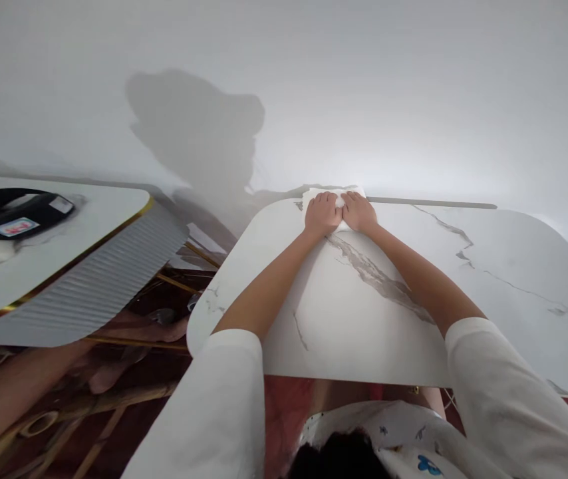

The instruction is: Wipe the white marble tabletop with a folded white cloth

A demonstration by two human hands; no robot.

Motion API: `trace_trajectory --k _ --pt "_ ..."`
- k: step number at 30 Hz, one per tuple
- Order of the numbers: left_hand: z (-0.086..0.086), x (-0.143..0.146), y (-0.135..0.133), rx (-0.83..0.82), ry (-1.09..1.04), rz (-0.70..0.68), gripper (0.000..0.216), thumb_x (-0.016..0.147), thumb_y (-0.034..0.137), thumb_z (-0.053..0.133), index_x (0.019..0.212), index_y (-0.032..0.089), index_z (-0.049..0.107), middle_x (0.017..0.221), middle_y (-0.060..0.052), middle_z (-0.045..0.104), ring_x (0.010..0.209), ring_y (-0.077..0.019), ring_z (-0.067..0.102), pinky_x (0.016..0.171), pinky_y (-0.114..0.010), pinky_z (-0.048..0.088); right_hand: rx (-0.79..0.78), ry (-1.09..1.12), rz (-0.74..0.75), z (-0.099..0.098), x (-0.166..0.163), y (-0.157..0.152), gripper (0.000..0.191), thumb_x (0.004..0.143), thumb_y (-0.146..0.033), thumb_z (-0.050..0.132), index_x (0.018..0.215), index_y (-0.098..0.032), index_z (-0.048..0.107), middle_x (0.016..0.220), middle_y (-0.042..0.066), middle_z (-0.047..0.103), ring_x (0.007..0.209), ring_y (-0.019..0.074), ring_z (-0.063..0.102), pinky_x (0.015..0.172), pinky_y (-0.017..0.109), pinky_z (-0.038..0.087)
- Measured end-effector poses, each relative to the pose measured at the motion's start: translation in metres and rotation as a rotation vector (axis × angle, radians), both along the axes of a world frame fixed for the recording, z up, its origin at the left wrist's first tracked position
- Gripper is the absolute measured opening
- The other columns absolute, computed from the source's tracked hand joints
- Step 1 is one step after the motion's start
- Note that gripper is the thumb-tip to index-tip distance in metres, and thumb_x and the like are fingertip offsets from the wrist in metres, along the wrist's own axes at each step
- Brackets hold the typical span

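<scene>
Both my arms reach forward over a white marble-patterned tabletop point(374, 352) with grey veins. At its far edge, by the wall, lies a thin white cloth point(340, 197); whether it is fabric or paper is unclear. My left hand point(322, 214) presses on the cloth's left part, fingers bent over it. Beside it, thumbs close together, my right hand point(358, 211) bears down on the right part in the same way. The middle of the cloth shows between the two hands, and the rest of it is partly hidden beneath them.
A white wall point(414, 100) stands behind the tabletop. At left is another marble-patterned table point(99, 206) with gold trim and a ribbed side, bearing a black item with a label point(17, 226). Below it show another person's leg point(29, 379) and a bamboo-like frame point(99, 406).
</scene>
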State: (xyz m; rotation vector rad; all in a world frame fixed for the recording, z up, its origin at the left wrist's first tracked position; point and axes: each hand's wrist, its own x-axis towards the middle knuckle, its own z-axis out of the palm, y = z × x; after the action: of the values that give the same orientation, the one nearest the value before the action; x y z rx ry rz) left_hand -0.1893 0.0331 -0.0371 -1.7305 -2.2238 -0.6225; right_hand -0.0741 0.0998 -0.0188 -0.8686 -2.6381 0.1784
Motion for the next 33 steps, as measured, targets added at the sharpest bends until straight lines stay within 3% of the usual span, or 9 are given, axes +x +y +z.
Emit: trace_trajectory --k 5,9,21,33 --pt "0.002 0.001 0.023 -0.023 0.04 -0.147 0.037 0.084 0.017 0.04 0.118 0.017 0.056 0.123 -0.013 0.062 0.119 -0.0273 0.053 0.102 -0.043 0.041 -0.007 0.022 -0.13 -0.004 0.012 0.006 0.045 0.094 -0.016 0.031 0.134 -0.007 0.049 0.143 0.017 0.05 0.133 0.0292 0.042 0.109 0.045 0.033" --pt "0.007 0.008 0.024 -0.058 0.047 -0.25 0.041 0.083 0.015 0.04 0.121 0.015 0.055 0.125 -0.013 0.061 0.121 -0.0264 0.052 0.105 -0.041 0.04 0.014 0.055 -0.196 -0.007 0.024 0.0 0.046 0.094 -0.018 0.032 0.135 -0.006 0.049 0.142 0.018 0.05 0.133 0.0314 0.041 0.108 0.047 0.034" --pt "0.005 0.019 0.0 -0.008 0.038 -0.345 0.041 0.086 0.019 0.04 0.123 0.013 0.055 0.128 -0.013 0.06 0.124 -0.0248 0.051 0.109 -0.039 0.038 0.027 0.055 -0.308 -0.005 0.038 -0.036 0.049 0.093 -0.018 0.032 0.137 -0.005 0.049 0.145 0.018 0.048 0.137 0.0308 0.04 0.111 0.044 0.032" --pt "0.012 0.014 -0.04 -0.087 0.041 -0.389 0.043 0.086 0.02 0.039 0.126 0.013 0.054 0.134 -0.012 0.057 0.129 -0.0235 0.049 0.112 -0.038 0.037 0.06 0.007 -0.393 -0.004 0.032 -0.086 0.046 0.093 -0.018 0.035 0.134 -0.004 0.051 0.145 0.02 0.049 0.135 0.0312 0.042 0.108 0.043 0.035"
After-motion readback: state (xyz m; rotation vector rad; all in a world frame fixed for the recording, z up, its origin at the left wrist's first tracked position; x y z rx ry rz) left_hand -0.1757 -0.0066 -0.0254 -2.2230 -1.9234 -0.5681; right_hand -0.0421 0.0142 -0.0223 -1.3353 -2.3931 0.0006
